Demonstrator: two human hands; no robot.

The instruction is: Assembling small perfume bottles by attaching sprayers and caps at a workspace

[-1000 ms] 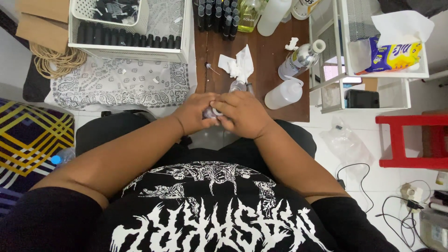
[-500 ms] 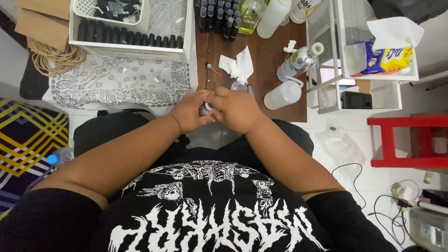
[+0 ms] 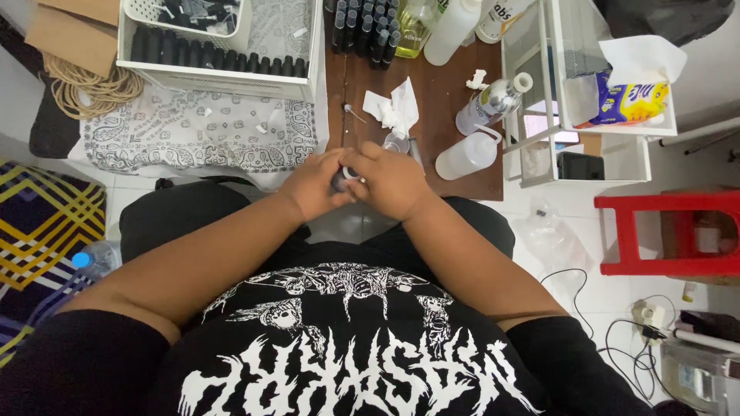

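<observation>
Wooden table (image 3: pixel 455 123): brown, ahead of the lap, carrying bottles and tissue.
Patterned cloth (image 3: pixel 193 131): white with dark print, spread left of the table.
White tray (image 3: pixel 223 77): on the cloth, lined with a row of small dark bottles.
Wash bottle (image 3: pixel 466 156): translucent, lying on its side just right of the hands.
Crumpled tissue (image 3: pixel 395 108): on the table, just beyond the hands.
Right hand (image 3: pixel 393 183): curled over the small bottle from the right, fingers closed around it.
Left hand (image 3: pixel 312 185): meeting it from the left, fingers closed on the same bottle.
Small bottle (image 3: pixel 343 177): dark with a pale end, pinched between both hands above the lap at the table's near edge; mostly hidden, so long axis and pointing cannot be told.
</observation>
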